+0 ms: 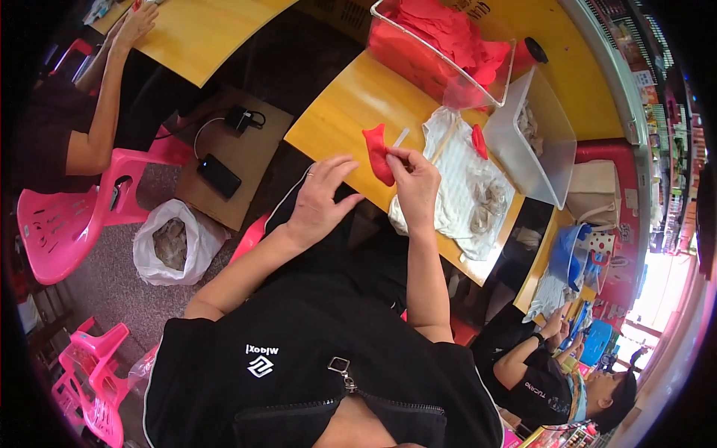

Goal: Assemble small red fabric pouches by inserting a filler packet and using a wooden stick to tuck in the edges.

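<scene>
Right hand (416,181): one limp red cloth-like piece (378,158) is pinched over one glossy yellow tabletop (332,119). Left hand (319,201)'s held loosely open off its near edge, some room left between hands.

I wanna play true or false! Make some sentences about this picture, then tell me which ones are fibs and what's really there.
1. The right hand holds a small red piece. True.
2. The left hand grips the red piece too. False: it is open and holds nothing.
3. The dark phone lies on top of the white cloth. False: it lies on a brown board.
4. A red pile is in a see-through bin. True.
5. The chair left of the white bag is blue. False: it is pink.
</scene>
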